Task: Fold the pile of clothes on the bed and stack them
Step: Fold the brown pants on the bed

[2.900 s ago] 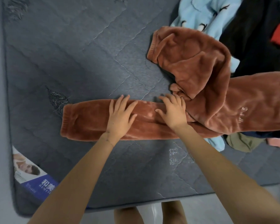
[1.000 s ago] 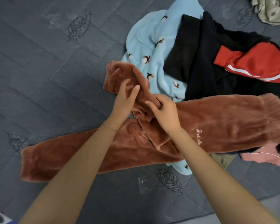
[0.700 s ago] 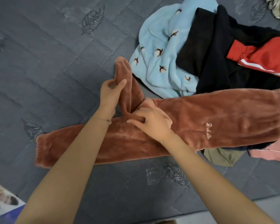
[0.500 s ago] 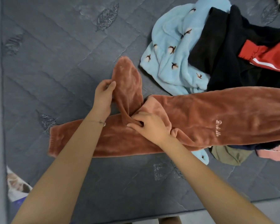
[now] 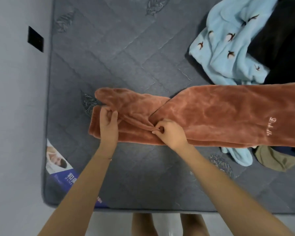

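Rust-brown plush trousers lengthwise along bed near edge; left hand pinches skewed upper leg at cuff end, right hand pinches crotch fold.

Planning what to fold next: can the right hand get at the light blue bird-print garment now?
Probably yes, once it lets go: the right hand pinches the brown trousers, which lie flat in between. The light blue garment lies uncovered on its left side; the black garment overlaps its right.
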Demonstrator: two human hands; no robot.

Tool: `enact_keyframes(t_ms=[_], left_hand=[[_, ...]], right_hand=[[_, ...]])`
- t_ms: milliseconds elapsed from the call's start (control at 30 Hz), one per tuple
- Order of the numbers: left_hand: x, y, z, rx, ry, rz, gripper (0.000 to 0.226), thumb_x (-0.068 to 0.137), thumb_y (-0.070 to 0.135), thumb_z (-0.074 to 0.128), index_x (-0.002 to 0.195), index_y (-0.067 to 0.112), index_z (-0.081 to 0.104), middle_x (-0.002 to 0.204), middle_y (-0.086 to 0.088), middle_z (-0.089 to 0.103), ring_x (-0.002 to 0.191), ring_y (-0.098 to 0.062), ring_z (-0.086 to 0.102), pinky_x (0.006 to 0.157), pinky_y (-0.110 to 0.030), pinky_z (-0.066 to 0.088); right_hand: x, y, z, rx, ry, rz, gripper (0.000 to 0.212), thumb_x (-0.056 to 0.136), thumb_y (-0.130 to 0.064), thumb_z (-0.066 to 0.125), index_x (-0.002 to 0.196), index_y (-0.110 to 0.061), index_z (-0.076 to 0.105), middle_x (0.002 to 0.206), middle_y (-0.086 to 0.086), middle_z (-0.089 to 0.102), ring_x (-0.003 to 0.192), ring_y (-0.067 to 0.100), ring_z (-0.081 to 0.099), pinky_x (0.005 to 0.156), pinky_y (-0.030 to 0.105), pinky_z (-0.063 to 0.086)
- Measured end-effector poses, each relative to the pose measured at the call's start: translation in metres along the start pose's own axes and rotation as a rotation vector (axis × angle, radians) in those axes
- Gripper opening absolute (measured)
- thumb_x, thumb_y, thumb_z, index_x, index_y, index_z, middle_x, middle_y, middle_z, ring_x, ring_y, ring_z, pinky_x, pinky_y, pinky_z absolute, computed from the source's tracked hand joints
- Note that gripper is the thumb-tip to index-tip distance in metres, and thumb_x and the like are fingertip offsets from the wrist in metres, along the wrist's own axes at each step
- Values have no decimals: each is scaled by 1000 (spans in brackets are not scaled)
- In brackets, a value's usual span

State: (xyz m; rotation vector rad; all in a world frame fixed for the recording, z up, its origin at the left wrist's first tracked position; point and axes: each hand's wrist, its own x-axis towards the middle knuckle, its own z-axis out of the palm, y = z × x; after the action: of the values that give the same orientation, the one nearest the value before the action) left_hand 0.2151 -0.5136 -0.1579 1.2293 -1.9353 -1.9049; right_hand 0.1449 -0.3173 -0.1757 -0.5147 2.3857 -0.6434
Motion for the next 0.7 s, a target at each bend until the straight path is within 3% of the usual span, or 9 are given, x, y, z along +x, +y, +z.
enact_keyframes(t_ms=[67, 133, 233, 333, 433, 533, 633, 700], left_hand=[[-9, -21, -17, 132, -30, -10, 13, 99, 14, 54, 88, 19, 51, 88, -4, 56, 85, -19, 56, 85, -43, 50], [-15, -34, -28, 264, -66, -56, 14, 98, 20, 58, 88, 10, 56, 84, -5, 61, 78, -15, 60, 77, -34, 47], [-9, -38, -38, 354, 60, -25, 20, 93, 22, 66, 88, 6, 55, 81, 2, 57, 73, -1, 55, 73, -23, 40], [10, -35, -42, 348, 176, 69, 34, 87, 28, 73, 98, 9, 48, 102, -6, 51, 87, -18, 55, 83, -30, 45], [34, -26, -39, 295, 152, 69, 54, 85, 43, 73, 118, 11, 44, 120, -11, 52, 104, -18, 58, 92, -27, 49], [61, -16, -33, 240, 124, -43, 71, 83, 51, 71, 131, 12, 36, 126, -9, 54, 114, -19, 57, 100, -31, 46], [81, -10, -26, 238, 101, -200, 70, 87, 47, 69, 133, 7, 35, 121, -4, 54, 109, -16, 55, 96, -27, 44], [86, -8, -24, 209, 73, -245, 55, 91, 39, 67, 128, 5, 43, 112, 0, 55, 102, -13, 55, 88, -22, 43]], right_hand=[[-3, 2, 11, -21, -85, 44, 19, 85, -35, 73, 94, -19, 72, 89, -6, 54, 90, 21, 59, 66, 28, 37], [-5, 3, 19, -27, -115, 62, 26, 84, -39, 74, 101, -20, 72, 94, -3, 59, 93, 21, 60, 69, 29, 40], [-3, 1, 25, -29, -12, 22, 36, 82, -39, 75, 110, -17, 71, 103, 3, 64, 102, 24, 55, 84, 35, 46], [8, -3, 27, -50, 144, -33, 44, 81, -40, 76, 117, -16, 69, 111, 5, 62, 106, 30, 52, 91, 44, 44], [25, -9, 23, -79, 207, -57, 52, 83, -44, 72, 128, -19, 62, 125, 5, 56, 121, 29, 45, 98, 43, 36], [44, -11, 18, -106, 192, -70, 62, 87, -48, 66, 140, -21, 51, 143, 4, 46, 137, 27, 33, 114, 44, 25], [58, -12, 17, -139, 139, -41, 66, 90, -51, 61, 147, -22, 42, 151, 4, 38, 144, 26, 24, 121, 46, 12], [64, -15, 18, -162, 110, -13, 67, 92, -53, 57, 149, -24, 38, 154, 3, 35, 146, 25, 19, 122, 45, 6]])
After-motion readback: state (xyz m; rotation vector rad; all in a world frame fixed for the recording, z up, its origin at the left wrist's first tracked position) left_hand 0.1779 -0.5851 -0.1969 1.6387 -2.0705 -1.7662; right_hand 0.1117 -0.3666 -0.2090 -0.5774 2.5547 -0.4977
